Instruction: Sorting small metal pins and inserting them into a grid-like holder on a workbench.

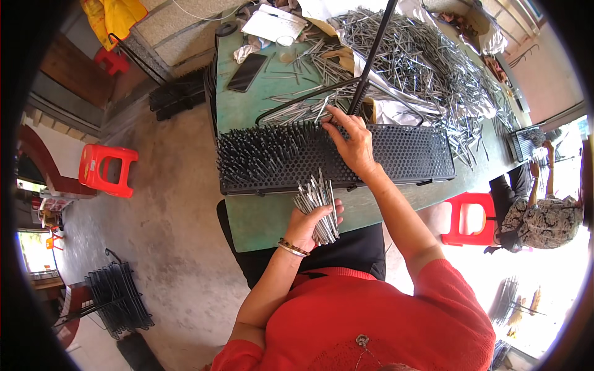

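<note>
My left hand [302,226], just in front of the table edge, is closed round a bundle of thin silver metal rods [319,207]. On the table before me lies a long black tray [402,151] full of round holes. Dark-tipped thin rods [257,154] stand upright, closely packed, in its left part; holes show bare in its right part. Over the tray's back middle, my right hand [354,143] pinches a thin metal rod [322,110] between thumb and forefinger, beside the last standing rods. Whether that rod's lower end sits in a hole, I cannot tell.
A big heap of loose metal rods [427,68] covers the back right of the green table [247,226]. A black frame bar [373,52] rises behind the tray. A phone [247,72] lies back left. Red stools [106,170] stand around; another person [538,219] sits at right.
</note>
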`<move>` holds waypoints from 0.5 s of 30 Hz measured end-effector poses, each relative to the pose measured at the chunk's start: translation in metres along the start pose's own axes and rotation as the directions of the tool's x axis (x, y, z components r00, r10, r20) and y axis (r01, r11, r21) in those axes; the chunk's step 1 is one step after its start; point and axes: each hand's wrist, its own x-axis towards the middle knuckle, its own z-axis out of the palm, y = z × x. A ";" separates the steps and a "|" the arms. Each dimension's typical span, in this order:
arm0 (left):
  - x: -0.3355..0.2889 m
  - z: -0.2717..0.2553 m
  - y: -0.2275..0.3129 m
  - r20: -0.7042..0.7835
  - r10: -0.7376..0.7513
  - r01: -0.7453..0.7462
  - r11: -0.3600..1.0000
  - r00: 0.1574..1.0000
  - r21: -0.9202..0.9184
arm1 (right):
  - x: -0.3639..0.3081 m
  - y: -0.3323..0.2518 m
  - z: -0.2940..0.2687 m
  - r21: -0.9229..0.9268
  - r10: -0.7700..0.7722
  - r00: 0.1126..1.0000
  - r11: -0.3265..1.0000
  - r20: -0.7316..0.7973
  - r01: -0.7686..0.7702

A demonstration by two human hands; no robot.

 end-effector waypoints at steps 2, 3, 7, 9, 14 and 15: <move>0.001 -0.002 -0.001 0.005 -0.004 0.004 1.000 1.000 0.023 | -0.001 0.001 0.001 0.019 0.036 0.999 0.999 -0.015 -0.036; 0.001 -0.002 -0.001 0.009 -0.008 0.007 0.999 1.000 0.046 | -0.002 0.002 0.002 -0.008 -0.003 1.000 1.000 -0.007 0.003; 0.000 0.000 0.001 0.000 -0.015 0.015 1.000 1.000 0.002 | -0.003 0.003 0.003 -0.108 -0.122 0.991 0.986 0.046 0.127; 0.000 0.000 0.001 0.012 -0.011 0.011 1.000 1.000 -0.010 | -0.003 0.004 0.002 -0.106 -0.147 0.987 0.983 0.068 0.153; -0.002 0.002 0.003 0.012 -0.006 0.006 1.000 1.000 -0.014 | -0.003 -0.003 -0.006 -0.052 -0.125 0.991 0.991 -0.037 0.123; -0.002 0.001 0.003 0.017 0.001 -0.001 1.000 1.000 -0.016 | -0.004 -0.009 -0.010 -0.031 -0.083 0.993 0.996 -0.087 0.081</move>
